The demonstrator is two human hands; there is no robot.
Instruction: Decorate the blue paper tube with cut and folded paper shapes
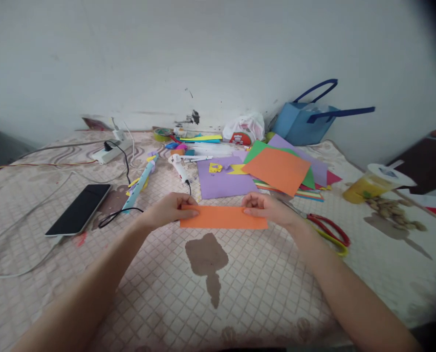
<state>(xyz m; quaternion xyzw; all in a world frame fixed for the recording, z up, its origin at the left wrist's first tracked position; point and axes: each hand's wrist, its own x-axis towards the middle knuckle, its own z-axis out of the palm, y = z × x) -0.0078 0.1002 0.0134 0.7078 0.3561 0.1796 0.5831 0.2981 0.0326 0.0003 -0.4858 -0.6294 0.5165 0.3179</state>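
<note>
An orange strip of paper (223, 218) is stretched level between my two hands, just above the patterned tablecloth. My left hand (172, 210) pinches it near its left end, thumb on the front face and fingers behind. At the right end my right hand (264, 208) grips it the same way. Beyond the strip lies a purple sheet (221, 188) with small yellow and purple cut pieces on it. Scissors with red and yellow handles (330, 230) lie beside my right forearm, their blades partly hidden behind my wrist.
Coloured sheets (280, 168) overlap at the back right, near a blue bag (302, 122). On the left are a phone (79, 210) with a cable, a power strip (111, 150) and a white glue gun (179, 168). A plastic cup (368, 186) lies tipped beside peanuts (392, 210).
</note>
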